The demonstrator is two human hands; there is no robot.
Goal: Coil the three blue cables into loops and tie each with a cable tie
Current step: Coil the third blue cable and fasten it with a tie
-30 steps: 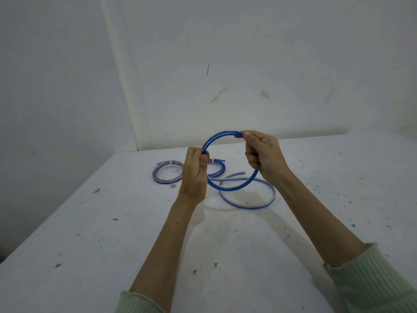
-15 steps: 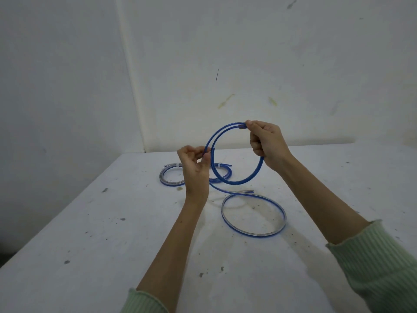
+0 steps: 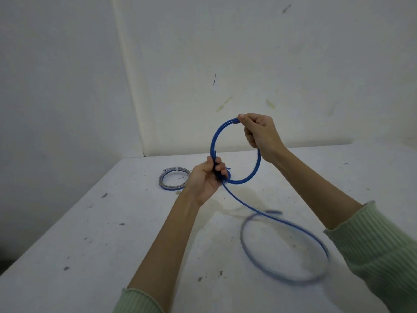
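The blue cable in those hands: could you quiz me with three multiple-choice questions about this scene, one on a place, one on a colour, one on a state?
1. Where does the finished coil lie?
A. on the table, left of the left hand
B. in the right hand
C. on the floor

2. What colour are the sleeves?
A. red
B. pale green
C. black

3. What state is the held cable in?
A. fully coiled and tied
B. lying untouched
C. partly looped, tail trailing

Answers: 1 A, it rests on the table beside the left hand. 2 B, the right sleeve is ribbed pale green. 3 C, the right hand holds the loop's top while the tail sprawls below.

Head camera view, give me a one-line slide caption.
Both hands, left hand and right hand, coil a blue cable above a white table.
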